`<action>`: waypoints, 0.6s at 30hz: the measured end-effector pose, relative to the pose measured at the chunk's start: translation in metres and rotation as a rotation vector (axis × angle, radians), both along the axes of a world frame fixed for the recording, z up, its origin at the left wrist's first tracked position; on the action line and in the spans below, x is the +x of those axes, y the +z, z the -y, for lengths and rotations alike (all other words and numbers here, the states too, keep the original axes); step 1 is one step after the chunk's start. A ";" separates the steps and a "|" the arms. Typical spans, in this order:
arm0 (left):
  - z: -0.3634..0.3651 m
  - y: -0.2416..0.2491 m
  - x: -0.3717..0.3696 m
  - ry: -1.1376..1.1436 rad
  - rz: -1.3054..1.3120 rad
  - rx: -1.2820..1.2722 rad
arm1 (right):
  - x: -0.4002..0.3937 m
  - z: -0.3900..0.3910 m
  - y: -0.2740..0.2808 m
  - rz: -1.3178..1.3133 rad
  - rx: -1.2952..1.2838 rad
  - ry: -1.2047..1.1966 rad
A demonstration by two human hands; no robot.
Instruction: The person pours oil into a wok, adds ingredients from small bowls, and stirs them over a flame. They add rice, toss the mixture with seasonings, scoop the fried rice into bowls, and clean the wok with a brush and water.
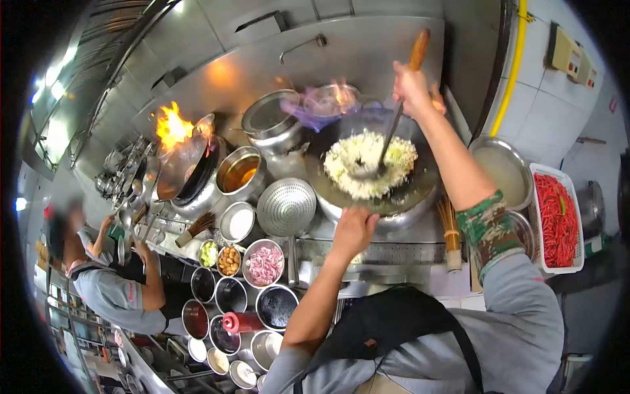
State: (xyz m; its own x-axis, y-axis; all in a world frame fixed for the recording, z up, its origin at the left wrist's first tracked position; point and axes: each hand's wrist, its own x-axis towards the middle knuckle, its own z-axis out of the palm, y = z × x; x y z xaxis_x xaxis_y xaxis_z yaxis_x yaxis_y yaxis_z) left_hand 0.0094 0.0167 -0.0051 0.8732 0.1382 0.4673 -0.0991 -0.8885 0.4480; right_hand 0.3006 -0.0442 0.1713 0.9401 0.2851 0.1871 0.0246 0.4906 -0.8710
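A large dark wok [417, 187] on the stove holds pale fried rice [367, 159] with bits of green. My right hand [413, 92] is closed around a long ladle [392, 128] with a wooden end, and the ladle's bowl rests in the rice. At the wok's near rim is my left hand [355, 230], its fingers curled against the edge; a cloth or handle under them cannot be made out. Just left of that hand lies a perforated strainer [286, 207]. Purple and orange flames rise behind the wok.
A co-worker [118, 295] stands at the left by another wok [180, 171] with tall flames. Bowls of chopped meat [263, 262] and dark sauces are at the lower left. Red chillies [557, 220] fill a white basket at the right, near a bamboo brush [450, 230].
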 end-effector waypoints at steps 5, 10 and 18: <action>0.034 0.083 -0.026 0.058 0.047 -0.140 | -0.039 0.031 0.043 0.161 -0.179 -0.050; 0.027 -0.027 -0.033 0.096 0.016 0.014 | -0.044 0.012 0.009 0.367 -0.425 -0.463; 0.027 0.073 -0.048 0.049 0.179 -0.129 | -0.089 0.014 0.042 0.236 -0.257 -0.326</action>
